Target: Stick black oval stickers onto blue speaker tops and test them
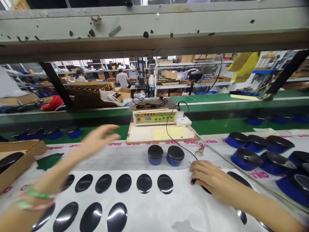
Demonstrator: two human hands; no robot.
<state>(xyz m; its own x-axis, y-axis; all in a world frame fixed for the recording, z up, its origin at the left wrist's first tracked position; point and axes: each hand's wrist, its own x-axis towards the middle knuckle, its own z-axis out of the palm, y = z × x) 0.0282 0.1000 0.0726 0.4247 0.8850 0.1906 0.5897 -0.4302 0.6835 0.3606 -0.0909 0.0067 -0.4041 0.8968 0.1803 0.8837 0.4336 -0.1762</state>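
My left hand (98, 140) is in the air over the left part of the table, blurred, with its fingers stretched out and nothing seen in them. Below it lie rows of shiny black discs (123, 183) on a white sheet (154, 209). My right hand (207, 177) is low over the sheet's right part, fingers curled down. A small dark tip shows under its fingers, and a dark disc is partly hidden beneath the hand. A black cable (180, 145) runs from a control box (154, 118) towards that hand. Two blue round parts with black tops (155, 154) stand between the box and the sheet.
More blue parts (248, 159) crowd the right side, and several stand on the green belt (212, 124). At the left edge is a cardboard box (24, 154). A shelf beam (154, 29) crosses overhead. A fan (195, 75) and people (122, 78) are behind.
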